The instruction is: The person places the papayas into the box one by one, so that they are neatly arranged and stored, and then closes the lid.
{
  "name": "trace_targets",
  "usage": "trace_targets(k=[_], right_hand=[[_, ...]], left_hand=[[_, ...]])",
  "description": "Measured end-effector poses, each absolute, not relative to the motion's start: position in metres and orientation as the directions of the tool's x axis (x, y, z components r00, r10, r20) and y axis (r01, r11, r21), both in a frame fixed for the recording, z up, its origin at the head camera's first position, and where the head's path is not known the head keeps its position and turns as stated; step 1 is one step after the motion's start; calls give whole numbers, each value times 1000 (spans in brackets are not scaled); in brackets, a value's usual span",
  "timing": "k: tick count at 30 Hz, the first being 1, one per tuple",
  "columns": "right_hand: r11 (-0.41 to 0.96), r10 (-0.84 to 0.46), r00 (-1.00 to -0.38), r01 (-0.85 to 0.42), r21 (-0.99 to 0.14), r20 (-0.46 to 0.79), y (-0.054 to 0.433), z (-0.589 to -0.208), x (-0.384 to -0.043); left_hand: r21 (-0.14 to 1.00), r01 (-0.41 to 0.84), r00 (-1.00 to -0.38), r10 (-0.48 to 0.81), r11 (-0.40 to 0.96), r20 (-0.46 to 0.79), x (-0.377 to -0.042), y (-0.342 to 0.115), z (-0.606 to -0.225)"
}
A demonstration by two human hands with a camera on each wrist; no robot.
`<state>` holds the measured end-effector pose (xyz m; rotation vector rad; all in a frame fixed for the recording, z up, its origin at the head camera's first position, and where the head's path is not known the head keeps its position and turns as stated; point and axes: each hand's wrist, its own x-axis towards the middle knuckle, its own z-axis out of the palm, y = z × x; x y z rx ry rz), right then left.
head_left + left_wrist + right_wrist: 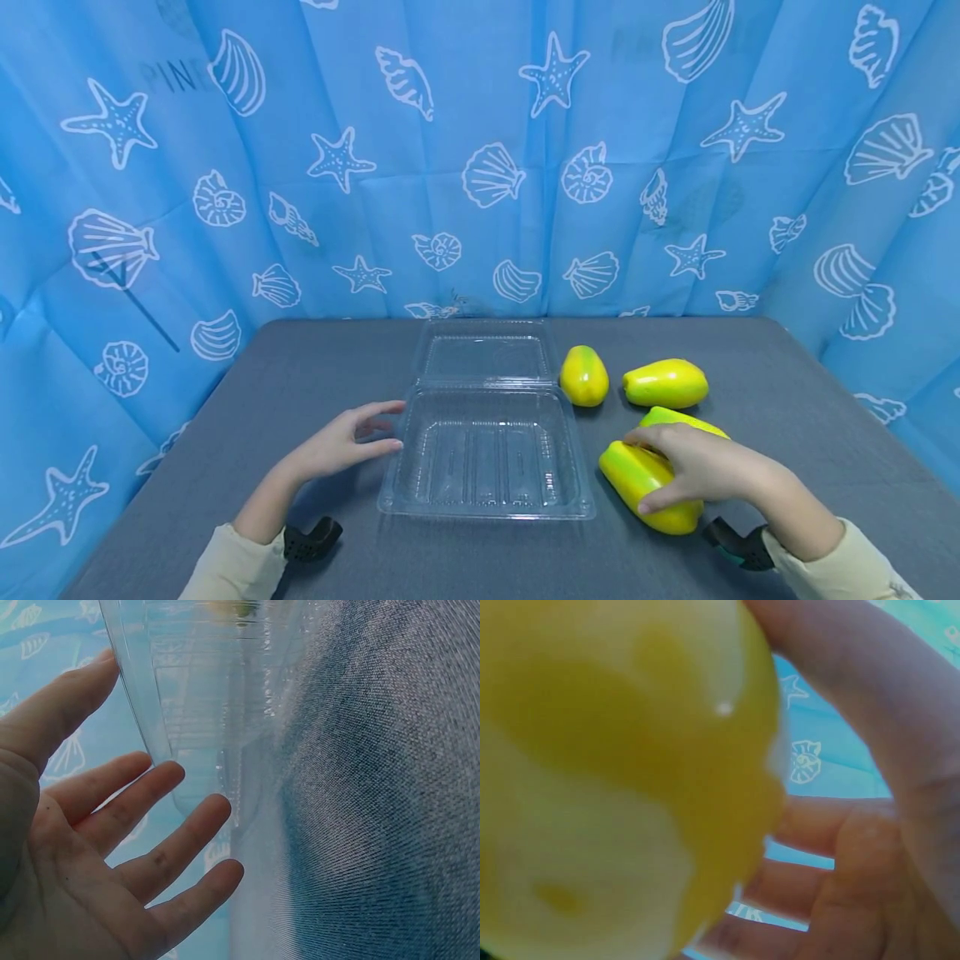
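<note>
My right hand [705, 462] curls round a yellow-green papaya [630, 477] at the right, thumb on the near side and fingers over the far side. In the right wrist view the papaya [630, 780] fills the left half, close to the palm. Just behind it lies a second papaya [684, 419], partly hidden by the hand. A clear plastic clamshell box [487, 510] stands open in the middle, lid folded back. My left hand [348, 437] is at the box's left side, fingers spread and fairly straight, fingertips right at the rim [131, 697].
Two more papayas lie farther back: one [585, 377] beside the box's hinge, another [666, 383] on its side to the right. A grey cloth covers the table [322, 358]. Behind it hangs a blue curtain [465, 108] with white shells and starfish.
</note>
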<state>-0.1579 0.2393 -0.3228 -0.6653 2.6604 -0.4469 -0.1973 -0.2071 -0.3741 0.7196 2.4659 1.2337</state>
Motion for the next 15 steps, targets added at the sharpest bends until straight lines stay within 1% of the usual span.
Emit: trace_targets(k=[7, 11, 15], right_hand=[[827, -522, -817, -413, -381, -247, 242, -324, -160], [807, -547, -806, -437, -396, -225, 245, -324, -161], [798, -553, -809, -444, -408, -200, 247, -323, -162]], left_hand=[[809, 313, -827, 562, 498, -26, -198, -208, -376], [809, 311, -826, 562, 499, -30, -199, -209, -377], [806, 317, -825, 564, 500, -25, -200, -210, -378]])
